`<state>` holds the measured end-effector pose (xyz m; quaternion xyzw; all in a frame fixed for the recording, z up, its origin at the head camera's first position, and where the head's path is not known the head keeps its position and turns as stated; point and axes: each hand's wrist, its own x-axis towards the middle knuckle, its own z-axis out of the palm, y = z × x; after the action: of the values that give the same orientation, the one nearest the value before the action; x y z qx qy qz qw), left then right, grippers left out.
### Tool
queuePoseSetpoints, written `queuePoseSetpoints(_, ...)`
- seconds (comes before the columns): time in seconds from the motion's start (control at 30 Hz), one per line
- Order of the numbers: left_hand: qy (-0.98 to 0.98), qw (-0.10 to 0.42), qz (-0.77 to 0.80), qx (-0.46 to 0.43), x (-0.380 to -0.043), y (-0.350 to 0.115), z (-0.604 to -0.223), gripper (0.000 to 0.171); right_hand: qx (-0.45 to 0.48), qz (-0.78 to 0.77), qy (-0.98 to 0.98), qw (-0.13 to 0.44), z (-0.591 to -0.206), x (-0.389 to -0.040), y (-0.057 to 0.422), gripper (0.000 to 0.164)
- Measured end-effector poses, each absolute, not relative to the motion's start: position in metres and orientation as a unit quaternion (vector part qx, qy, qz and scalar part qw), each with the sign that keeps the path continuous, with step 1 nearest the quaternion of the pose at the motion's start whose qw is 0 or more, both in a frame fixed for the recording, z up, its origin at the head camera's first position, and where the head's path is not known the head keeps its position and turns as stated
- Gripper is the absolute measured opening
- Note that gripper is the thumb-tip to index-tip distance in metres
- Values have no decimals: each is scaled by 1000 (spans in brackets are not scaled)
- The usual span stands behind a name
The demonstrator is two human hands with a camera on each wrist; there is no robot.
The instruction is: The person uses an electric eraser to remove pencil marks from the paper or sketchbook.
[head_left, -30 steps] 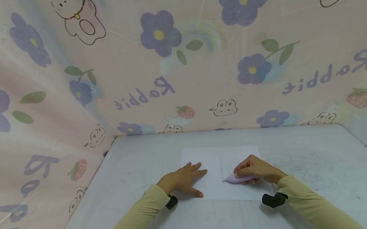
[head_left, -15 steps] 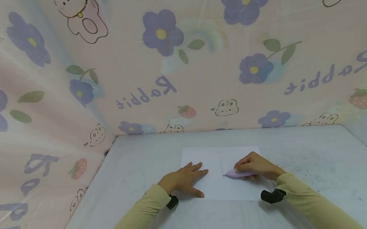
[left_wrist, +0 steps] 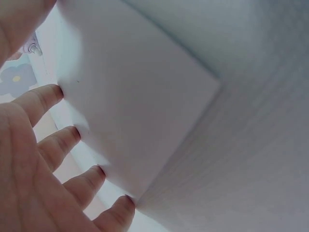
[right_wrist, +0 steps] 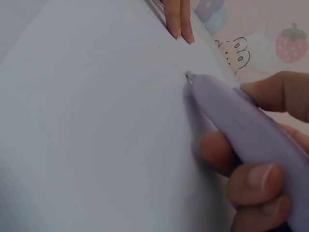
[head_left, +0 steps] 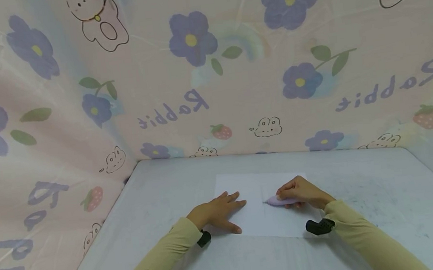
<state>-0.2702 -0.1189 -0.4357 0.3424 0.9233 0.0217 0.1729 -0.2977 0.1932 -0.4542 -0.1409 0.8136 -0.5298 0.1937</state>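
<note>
- Left hand (head_left: 217, 213), fingers spread, rests on white paper (head_left: 255, 223).
- Right hand (head_left: 302, 193) grips a lilac pen-shaped tool (right_wrist: 244, 118), tip at mid-sheet.
- Work seems partway, unfinished; a faint line (head_left: 262, 193) shows beyond.

soft, even light fills the head view, with faint shadows beneath both sleeves (head_left: 157, 264) and pale sheen on the curtain (head_left: 234, 84). the left wrist view is dim and hazy, brightest beyond the left hand (left_wrist: 46, 157); in the right, blurry shadow edges the lilac pen (right_wrist: 251, 123).
</note>
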Motion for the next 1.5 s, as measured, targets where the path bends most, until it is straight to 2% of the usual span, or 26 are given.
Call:
queuePoseSetpoints(0.67,924,175,21,339,-268,-118,-435,85,-124,-536,815,179,-455,-306,193,25)
queuePoseSetpoints(1.0,925,179,23,334,-267,-118,-433,85,-145,-527,815,195,-451,-303,193,22)
queuePoseSetpoints(1.5,925,183,33,332,-267,-119,-433,85,-138,-528,817,186,-449,-305,193,22)
